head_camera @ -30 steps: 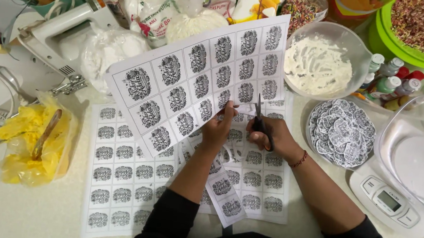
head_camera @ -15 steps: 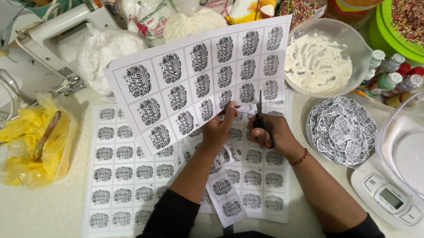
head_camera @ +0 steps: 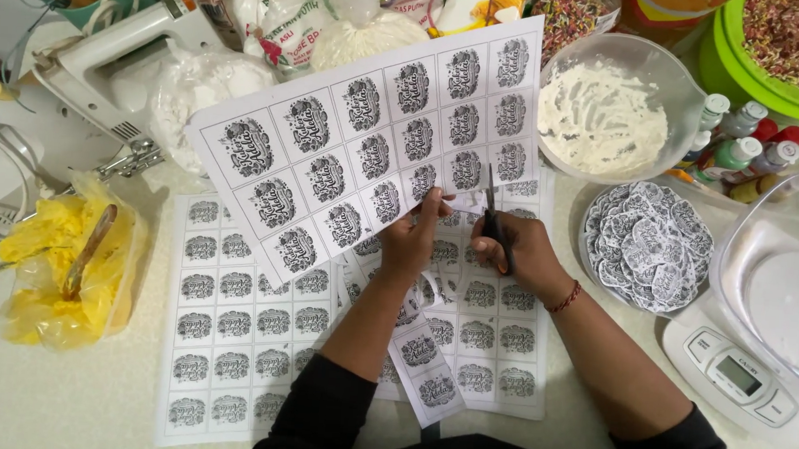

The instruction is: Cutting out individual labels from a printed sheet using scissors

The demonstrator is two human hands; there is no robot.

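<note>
My left hand (head_camera: 412, 244) grips the lower edge of a white sheet of printed black labels (head_camera: 368, 138), held up and tilted over the table. My right hand (head_camera: 524, 257) holds black scissors (head_camera: 494, 217), blades pointing away from me and cutting into that sheet's lower right corner, right beside my left fingertips. More label sheets (head_camera: 234, 316) lie flat under my arms, and cut strips (head_camera: 422, 367) rest near my left forearm.
A plate of cut-out labels (head_camera: 647, 242) sits to the right, a bowl with white paste (head_camera: 604, 112) behind it. A kitchen scale (head_camera: 745, 371) stands at the right edge. A hand mixer (head_camera: 117, 41) and a yellow bag with a spoon (head_camera: 64, 262) are on the left.
Barely any motion: the scissors and both hands stay at the sheet's lower right corner, with the held sheet shifted very slightly.
</note>
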